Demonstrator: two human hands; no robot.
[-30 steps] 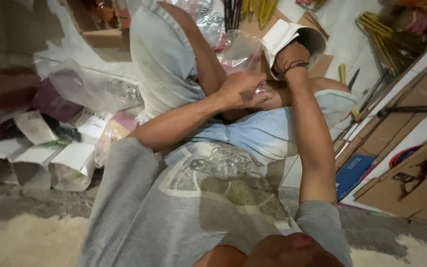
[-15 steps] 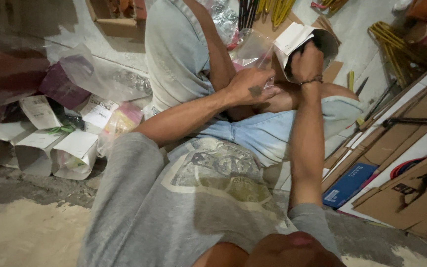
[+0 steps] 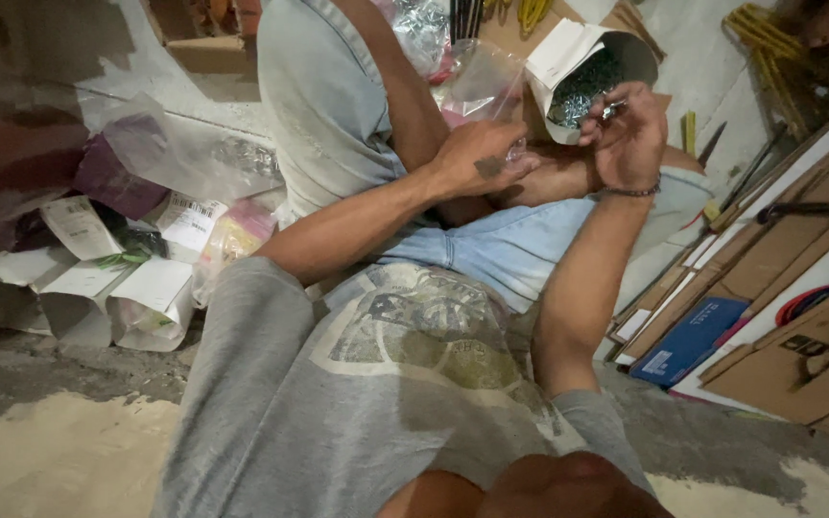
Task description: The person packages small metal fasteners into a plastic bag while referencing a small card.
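My right hand (image 3: 630,134) is raised at the mouth of an open white carton (image 3: 582,72) that is tipped toward me, so its contents, a mass of small dark metal pieces (image 3: 582,84), are exposed and within reach; the fingers are curled and pinch a few small shiny pieces at the carton's lip. I cannot tell whether the carton is braced by this hand or rests on something behind it. My left hand (image 3: 480,158) is just beside it, lower and to the left, loosely closed on the edge of a clear plastic bag (image 3: 477,82), which stands up between the two hands with its mouth close to the carton; that keeps the transfer path short. Both forearms pass over my raised knees, in light blue denim (image 3: 501,249), which steadies the wrists. On the floor (image 3: 69,451) at my left lie three white cartons (image 3: 98,297) on their sides with open ends facing me, a white rectangular label with a dark barcode (image 3: 189,216) behind them, and clear bags with purple (image 3: 112,182) and yellowish (image 3: 232,235) contents. At my right, flat brown cardboard sheets (image 3: 798,240) lean together; a flat blue box (image 3: 688,336) with a white label patch lies at their foot.
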